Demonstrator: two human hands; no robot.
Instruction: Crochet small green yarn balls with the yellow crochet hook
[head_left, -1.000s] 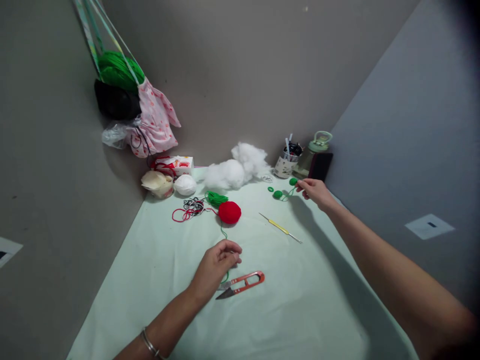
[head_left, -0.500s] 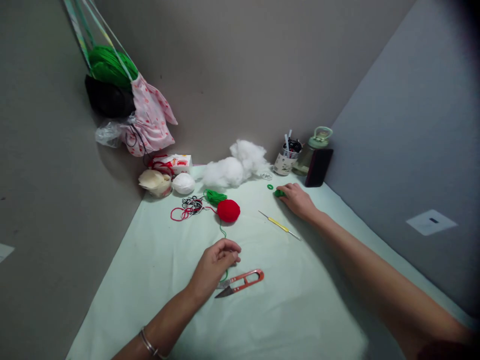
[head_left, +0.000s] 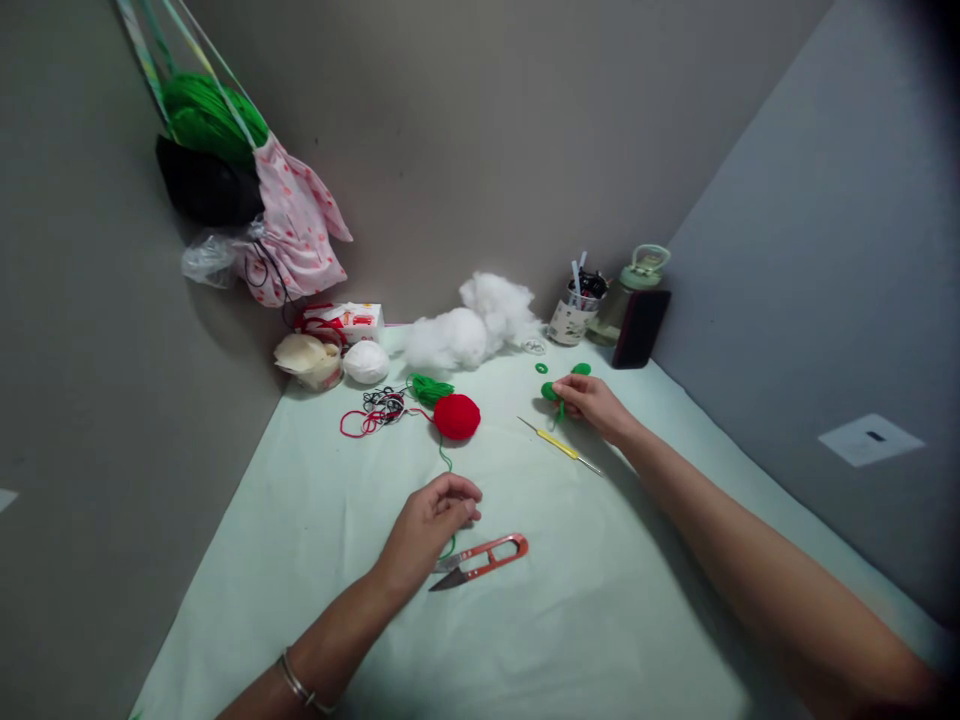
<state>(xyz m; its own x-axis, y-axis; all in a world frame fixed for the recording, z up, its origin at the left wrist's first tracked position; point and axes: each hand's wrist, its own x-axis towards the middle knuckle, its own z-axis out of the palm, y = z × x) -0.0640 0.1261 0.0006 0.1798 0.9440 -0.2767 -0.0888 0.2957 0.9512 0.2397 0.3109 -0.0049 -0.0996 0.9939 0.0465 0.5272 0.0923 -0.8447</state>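
My right hand pinches a small round green crocheted piece between thumb and fingertips, just above the cloth. A short green yarn tail hangs below it. Just behind that hand lies another small green piece. My left hand is closed, thumb against curled fingers; a strand of green yarn runs into it from above and comes out below, though the grip itself is partly hidden. Below its fingers lie orange-handled thread snips, blades pointing left. A yellow-handled crochet hook rests between the hands.
On the pale green cloth sit a red yarn ball, a green yarn bundle, tangled yarn and a green ring. White stuffing, a pen cup, a bottle and a phone line the back.
My right hand has lifted slightly and drawn back with the green crocheted piece, uncovering another green piece behind it. My left hand stays in place. The view has shifted slightly.
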